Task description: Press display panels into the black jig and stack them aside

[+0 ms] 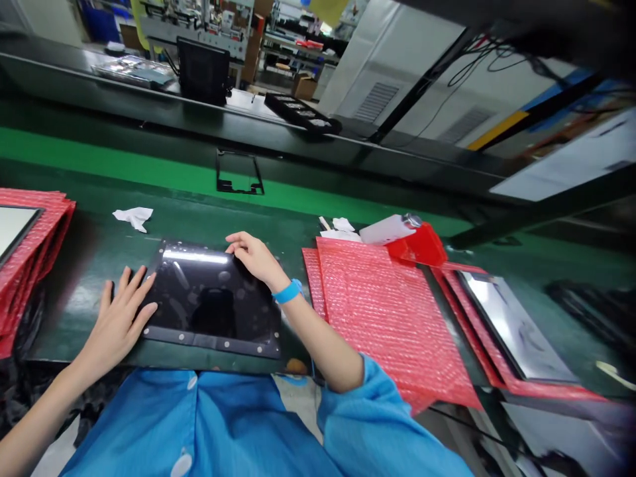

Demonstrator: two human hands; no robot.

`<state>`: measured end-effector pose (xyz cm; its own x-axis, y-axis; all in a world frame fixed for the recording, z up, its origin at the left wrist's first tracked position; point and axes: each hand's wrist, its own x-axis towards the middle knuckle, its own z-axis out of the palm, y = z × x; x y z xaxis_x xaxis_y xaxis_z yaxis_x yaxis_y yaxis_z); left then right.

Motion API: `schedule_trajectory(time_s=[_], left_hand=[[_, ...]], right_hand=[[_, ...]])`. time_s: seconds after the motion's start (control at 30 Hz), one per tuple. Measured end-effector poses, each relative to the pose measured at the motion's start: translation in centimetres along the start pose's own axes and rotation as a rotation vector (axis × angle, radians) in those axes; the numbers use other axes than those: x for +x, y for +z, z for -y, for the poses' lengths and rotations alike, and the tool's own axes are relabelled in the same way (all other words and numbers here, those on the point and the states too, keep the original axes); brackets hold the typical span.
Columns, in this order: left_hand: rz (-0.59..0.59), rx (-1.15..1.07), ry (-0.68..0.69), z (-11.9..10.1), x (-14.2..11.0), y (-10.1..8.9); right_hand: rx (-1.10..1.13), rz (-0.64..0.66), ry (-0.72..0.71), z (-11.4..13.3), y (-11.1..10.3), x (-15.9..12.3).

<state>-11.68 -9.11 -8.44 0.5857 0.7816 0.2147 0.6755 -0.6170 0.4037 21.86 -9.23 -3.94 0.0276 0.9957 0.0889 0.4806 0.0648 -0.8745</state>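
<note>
A dark, glossy flat screen panel (213,298) lies on the green bench, with a black border carrying several small round silver dots. Bubble-like marks and reflections show on its surface. My left hand (116,318) rests at the panel's left edge, fingers spread, the fingertips touching its border. At the far edge is my right hand (253,257), its fingers bent together over the border; anything pinched between them is too small to make out. A blue band (287,291) circles my right wrist.
Red bubble-wrap sheets (382,318) lie right of the panel, below a white bottle (390,229) and a red holder (422,245). Another screen (517,324) rests on red wrap farther right. At left is a wrap stack (42,258). A black frame (239,172) lies behind, near crumpled white paper (134,217).
</note>
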Motion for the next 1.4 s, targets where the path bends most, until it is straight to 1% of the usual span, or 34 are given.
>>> schedule_trajectory(time_s=[0.13,0.2,0.33,0.43,0.5,0.57,0.63,0.7,0.73,0.77,0.83,0.87,0.93,0.97,1.0,1.03,1.07,1.1,1.13,1.17,1.23,1.27,1.3,1.4], left_hand=[[0.023,-0.228,-0.045,0.0,0.7,-0.7],[0.033,-0.288,-0.066,0.0,0.9,-0.9],[0.023,-0.347,-0.124,0.0,0.9,-1.1],[-0.013,-0.505,-0.202,-0.7,1.4,-1.6],[-0.065,-0.755,-0.275,-2.1,2.2,-2.2],[-0.103,-1.112,-0.323,-4.2,3.4,-2.8],[-0.06,-1.444,-0.329,-6.7,4.7,-3.0],[0.027,-1.621,-0.349,-9.1,6.0,-2.8],[0.053,-1.662,-0.378,-10.1,6.5,-2.6],[0.051,-1.686,-0.414,-10.9,6.9,-2.4],[-0.008,-1.727,-0.48,-11.7,7.6,-2.0],[-0.04,-1.752,-0.504,-11.7,7.9,-2.0],[-0.086,-1.808,-0.538,-11.5,8.4,-2.0],[-0.108,-1.838,-0.554,-11.2,8.7,-2.0],[-0.127,-1.87,-0.566,-11.0,8.9,-2.1],[-0.147,-1.901,-0.572,-10.8,9.2,-2.2],[-0.168,-1.929,-0.573,-10.7,9.4,-2.2],[-0.184,-1.952,-0.57,-10.6,9.7,-2.3],[-0.197,-1.97,-0.564,-10.6,10.0,-2.3],[-0.207,-1.983,-0.555,-10.7,10.2,-2.3],[-0.227,-1.996,-0.54,-10.8,10.6,-2.3],[-0.233,-1.998,-0.534,-10.9,10.7,-2.3],[-0.239,-2.0,-0.528,-11.0,10.7,-2.3],[-0.253,-1.995,-0.517,-11.0,10.6,-2.3]], right_hand=[[0.031,0.039,-0.004,1.0,-1.2,-0.6],[0.026,0.044,0.006,1.2,-1.7,-1.0],[0.038,0.083,0.034,0.8,-2.1,-1.3],[0.106,0.065,0.046,0.4,-2.4,-0.7],[0.154,0.025,0.047,0.5,-3.0,0.1],[0.188,-0.025,0.042,0.9,-3.6,1.0],[0.206,-0.078,0.035,1.4,-4.2,2.0],[0.204,-0.12,0.03,2.1,-4.5,2.6],[0.196,-0.136,0.026,2.5,-4.6,2.7],[0.182,-0.153,0.018,3.0,-4.8,2.5],[0.144,-0.204,-0.012,4.1,-5.0,1.2],[0.116,-0.253,-0.037,4.6,-5.2,0.0],[0.058,-0.416,-0.089,5.3,-5.1,-3.0],[0.036,-0.53,-0.103,5.5,-4.9,-4.8],[0.047,-0.635,-0.09,5.5,-4.4,-6.5],[0.097,-0.702,-0.035,5.4,-3.8,-8.2],[0.178,-0.718,0.04,5.1,-3.0,-9.7],[0.279,-0.677,0.115,4.9,-2.0,-10.9],[0.394,-0.597,0.178,4.6,-1.0,-11.9],[0.512,-0.491,0.226,4.5,0.0,-12.5],[0.723,-0.307,0.267,4.7,1.7,-13.1],[0.802,-0.257,0.271,4.9,2.4,-13.1],[0.862,-0.244,0.27,5.2,2.8,-13.0],[0.948,-0.292,0.27,5.9,3.5,-12.2]])
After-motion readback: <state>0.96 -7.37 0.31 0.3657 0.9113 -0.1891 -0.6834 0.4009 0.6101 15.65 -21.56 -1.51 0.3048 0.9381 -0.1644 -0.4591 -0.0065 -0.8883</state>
